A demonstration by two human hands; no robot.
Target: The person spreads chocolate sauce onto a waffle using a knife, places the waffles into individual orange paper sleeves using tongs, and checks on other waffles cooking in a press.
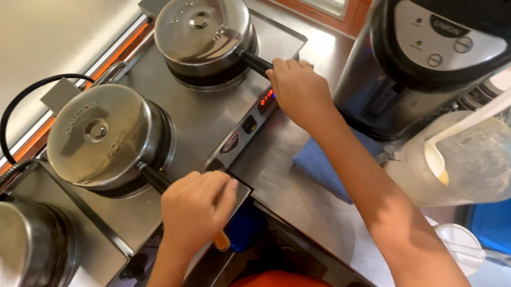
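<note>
Fingers of the right hand [298, 89] curl around the end of the black handle [254, 63] of the far round steel pot with a flat steel lid [203, 31], which sits on the far burner of the steel cooker [204, 122]. Fingers of the left hand [194, 207] fold down over the black handle [155, 179] of the nearer lidded steel pot [103, 134], on the middle burner; whether they grip it fully I cannot tell. To handle both well, I judge that each wrist should stay level so the loose lids do not slide, and the right forearm should keep off the black and silver hot-water urn [420, 53] and the clear plastic jug with a white ladle [471, 164] on the steel table [302, 192].
</note>
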